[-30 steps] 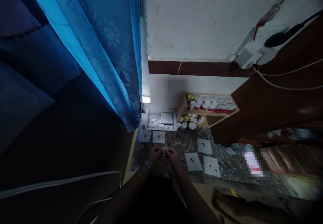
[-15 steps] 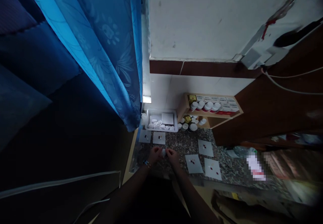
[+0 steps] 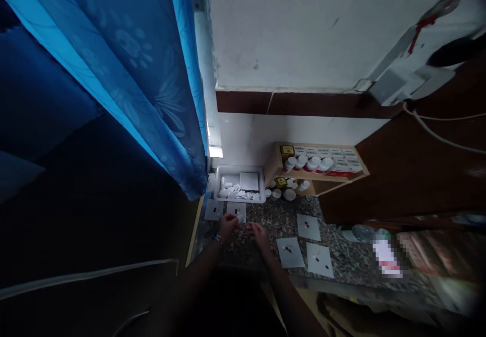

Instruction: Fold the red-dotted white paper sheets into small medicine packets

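Note:
My left hand [image 3: 228, 224] pinches a small folded white paper packet [image 3: 240, 219] over the counter, close to the tray's front. My right hand [image 3: 259, 234] is just right of the packet, apart from it, its fingers loosely spread with nothing visible in them. Behind the left hand lie two white paper sheets with pills, the nearer sheet [image 3: 231, 207] partly covered by that hand and the other sheet [image 3: 210, 211] further left. Beyond them a white tray [image 3: 216, 195] holds several folded packets [image 3: 232, 192] and a stack of square papers [image 3: 249, 181].
To the right, three paper sheets bear pills: one sheet [image 3: 302, 233] behind, one [image 3: 285, 261] and one [image 3: 325, 270] nearer. A wooden shelf [image 3: 270, 169] with boxes and white bottles [image 3: 313, 163] stands against the wall. A blue curtain [image 3: 159, 99] hangs at left.
My hands have drawn apart. The left has moved slightly left and toward the tray with the packet, while the right has let go of it. The camera view has shifted a little.

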{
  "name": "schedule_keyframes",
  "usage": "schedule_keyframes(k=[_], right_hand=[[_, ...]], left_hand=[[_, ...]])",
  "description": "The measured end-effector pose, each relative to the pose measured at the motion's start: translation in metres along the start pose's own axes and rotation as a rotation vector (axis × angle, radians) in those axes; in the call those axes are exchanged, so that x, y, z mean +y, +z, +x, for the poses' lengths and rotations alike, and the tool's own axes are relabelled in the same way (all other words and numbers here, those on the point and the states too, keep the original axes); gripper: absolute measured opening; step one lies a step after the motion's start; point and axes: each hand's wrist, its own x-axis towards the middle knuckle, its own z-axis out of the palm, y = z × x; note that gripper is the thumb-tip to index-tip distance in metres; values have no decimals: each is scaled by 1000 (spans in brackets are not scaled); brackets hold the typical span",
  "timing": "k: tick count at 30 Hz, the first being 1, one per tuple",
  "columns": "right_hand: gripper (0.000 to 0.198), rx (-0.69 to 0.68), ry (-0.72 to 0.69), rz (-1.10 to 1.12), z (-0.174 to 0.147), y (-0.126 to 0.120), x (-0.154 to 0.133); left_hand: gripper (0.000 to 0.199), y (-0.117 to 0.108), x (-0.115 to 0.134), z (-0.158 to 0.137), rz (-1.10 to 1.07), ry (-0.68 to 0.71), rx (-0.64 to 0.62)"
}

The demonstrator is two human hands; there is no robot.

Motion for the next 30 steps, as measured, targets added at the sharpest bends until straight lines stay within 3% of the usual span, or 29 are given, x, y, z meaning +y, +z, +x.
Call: schedule_keyframes(k=[3,6,8,13,16,21,24,30], right_hand=[[50,89,-19,-20,2,-14,0],[47,117,-87,-54,3,-25,2],[45,102,-106,-62,4,-30,2],[39,90,-132,-180,10,-31,0],[34,49,-196,-399,11,-25,-5],[28,-100,-353,-935,8,-2,-16],[25,-119,-393,-1169,8,18,-19],[38,-126,-457,-1323,8,39,0]], left_hand=[[12,13,36,35,127,141,-40],[8,34,71,70,412,315,-27],[7,49,83,86,613,334,-25],[11,73,79,100,866,177,-64],[18,73,75,98,935,233,-56],[32,41,70,80,752,493,120],[35,7,45,55,628,612,217],[27,-50,-29,-1,635,541,200]])
